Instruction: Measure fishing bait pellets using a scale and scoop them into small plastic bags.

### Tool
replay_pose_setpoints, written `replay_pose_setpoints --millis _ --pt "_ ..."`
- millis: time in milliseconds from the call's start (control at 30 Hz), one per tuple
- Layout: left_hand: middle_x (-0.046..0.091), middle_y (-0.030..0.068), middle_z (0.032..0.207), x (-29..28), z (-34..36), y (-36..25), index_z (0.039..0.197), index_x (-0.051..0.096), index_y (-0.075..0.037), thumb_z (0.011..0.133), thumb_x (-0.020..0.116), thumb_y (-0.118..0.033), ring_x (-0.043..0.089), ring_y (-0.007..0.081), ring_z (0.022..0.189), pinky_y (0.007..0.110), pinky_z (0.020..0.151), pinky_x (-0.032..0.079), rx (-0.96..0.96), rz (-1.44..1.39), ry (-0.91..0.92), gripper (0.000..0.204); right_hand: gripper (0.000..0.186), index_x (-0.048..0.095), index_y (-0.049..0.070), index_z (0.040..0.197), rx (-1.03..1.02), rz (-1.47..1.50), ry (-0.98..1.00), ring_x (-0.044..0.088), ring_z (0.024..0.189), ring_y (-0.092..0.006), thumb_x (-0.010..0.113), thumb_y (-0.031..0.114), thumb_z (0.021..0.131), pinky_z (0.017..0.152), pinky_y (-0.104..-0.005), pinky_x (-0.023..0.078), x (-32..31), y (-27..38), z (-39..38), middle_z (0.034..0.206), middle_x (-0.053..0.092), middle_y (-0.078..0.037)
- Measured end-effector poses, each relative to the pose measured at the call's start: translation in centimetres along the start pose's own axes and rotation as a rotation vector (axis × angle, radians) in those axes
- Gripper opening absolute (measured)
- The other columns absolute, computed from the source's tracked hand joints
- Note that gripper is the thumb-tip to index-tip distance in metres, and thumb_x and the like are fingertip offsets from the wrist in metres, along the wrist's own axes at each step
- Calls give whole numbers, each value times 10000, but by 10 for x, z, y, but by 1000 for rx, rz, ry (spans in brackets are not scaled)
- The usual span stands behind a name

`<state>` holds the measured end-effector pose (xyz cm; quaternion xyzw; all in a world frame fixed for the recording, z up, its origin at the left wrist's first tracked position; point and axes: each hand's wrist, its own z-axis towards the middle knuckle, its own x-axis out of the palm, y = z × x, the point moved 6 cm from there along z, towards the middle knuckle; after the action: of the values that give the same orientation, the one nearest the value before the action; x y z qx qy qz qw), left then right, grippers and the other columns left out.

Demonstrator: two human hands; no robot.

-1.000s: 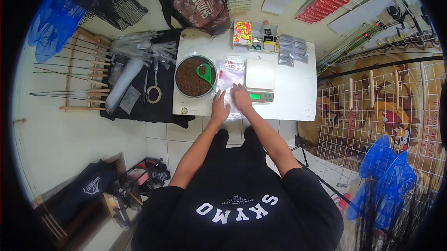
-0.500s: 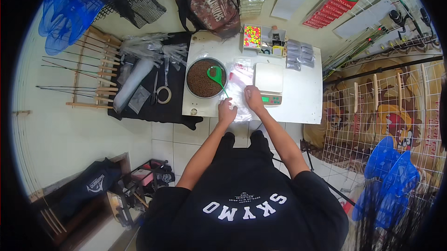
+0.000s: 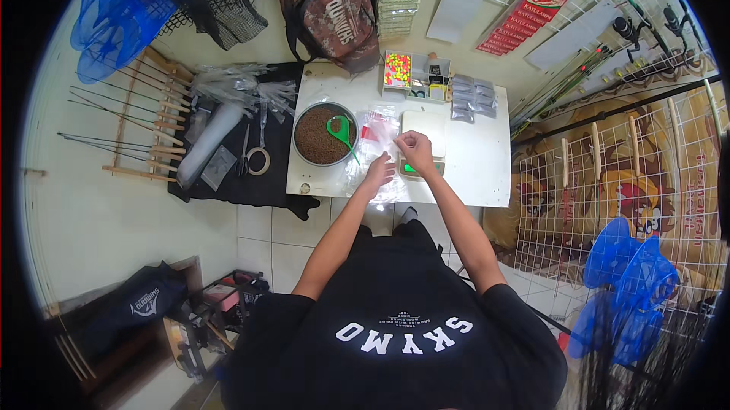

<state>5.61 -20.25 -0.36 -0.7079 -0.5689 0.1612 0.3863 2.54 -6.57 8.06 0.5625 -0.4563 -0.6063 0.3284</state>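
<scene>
On the white table (image 3: pixel 475 170), a stack of clear plastic bags (image 3: pixel 370 191) with red marks lies between a round bowl (image 3: pixel 297 145) of brown pellets and a white digital scale (image 3: pixel 423 124). My right hand (image 3: pixel 418 154) is raised at the scale's front left, thumb and fingers pinched on what looks like the edge of a clear bag. My left hand (image 3: pixel 379 174) hovers over the near part of the bags, its fingers stretched out and apart. A green scoop (image 3: pixel 344 132) rests on the pellets, its handle pointing over the rim towards my left hand.
Behind the scale stands a divided box (image 3: pixel 397 69) with bright beads, beside small grey packets (image 3: pixel 473 98). To the left, a black cloth (image 3: pixel 277 174) carries scissors (image 3: pixel 244 153), a tape roll (image 3: pixel 258 160) and plastic sleeves. A camouflage backpack (image 3: pixel 334 18) is at the back.
My left hand has left the scoop's handle end and moved right over the bags, fingers opening. My right hand has risen slightly, now pinching near the scale. The whole view has shifted a little.
</scene>
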Motion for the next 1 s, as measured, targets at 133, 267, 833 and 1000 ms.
replay_pose_setpoints --millis 133,267,833,1000 --pt "436 191 1353 15 -2 -9 1444 216 -16 889 367 -665 433 278 1246 403 1037 344 -111 -394 112 867 180 606 -20 980 94 327 97 630 732 -105 659 63 830 629 -238 498 -10 10 3 779 682 -74" --pt "451 141 1350 42 -9 -30 1417 282 -37 904 466 -572 422 249 1248 383 1042 348 -102 -611 183 764 285 556 -26 1107 175 352 180 651 791 -126 638 52 846 704 -240 528 -31 26 4 818 686 -98" --pt "552 -7 1227 68 29 -123 1215 525 -118 900 618 -206 512 148 1104 352 997 414 222 -742 149 339 364 552 -49 1184 174 433 188 624 816 -138 581 3 825 768 -262 532 -151 -12 -21 879 611 -59" --pt "585 18 1187 79 23 -135 1226 523 -82 894 628 -157 545 128 1005 334 931 461 343 -694 60 356 275 588 -34 1107 209 427 142 609 814 -121 598 29 839 754 -257 526 -171 -32 -26 884 623 -56"
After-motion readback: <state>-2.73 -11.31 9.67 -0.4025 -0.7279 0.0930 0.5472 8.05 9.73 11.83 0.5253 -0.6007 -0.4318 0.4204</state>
